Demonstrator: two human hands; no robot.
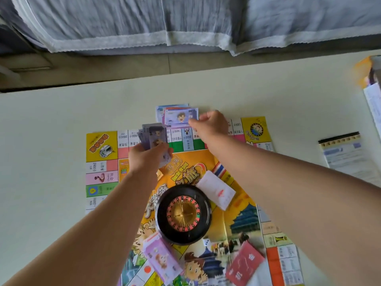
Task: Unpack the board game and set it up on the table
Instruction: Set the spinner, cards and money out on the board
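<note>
The game board [102, 178] lies unfolded on the bench [51, 131], the left hand [144, 156] gripping a fanned wad of notes [153, 135] and the right hand [209, 124] pinching the top of the far-edge pile [179, 116], which a careless nudge could scatter.

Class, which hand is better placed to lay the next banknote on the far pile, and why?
Right. The right hand sits at the far pile, pinching its top note; the left hand is occupied gripping the banknote stack.
</note>
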